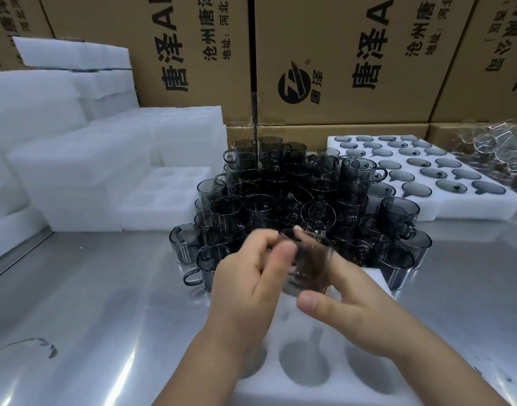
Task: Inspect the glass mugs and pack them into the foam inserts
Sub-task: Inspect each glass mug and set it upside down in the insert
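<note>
head view, two hands (251, 276) (348, 300) holding one grey mug (307, 268), one foam insert (333, 395) below

smoky grey glass mugs (283, 194), white foam inserts (315, 373), brown cartons (339, 60) with black print, silvery table (104, 303).

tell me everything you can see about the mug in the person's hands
The mug is smoky grey, see-through glass with a darker rim at its top. It is blurred, so its handle cannot be made out. The left hand and the right hand hold it between them, off the table, above the white foam insert with its round empty pockets, just in front of the pile of like mugs.
</note>
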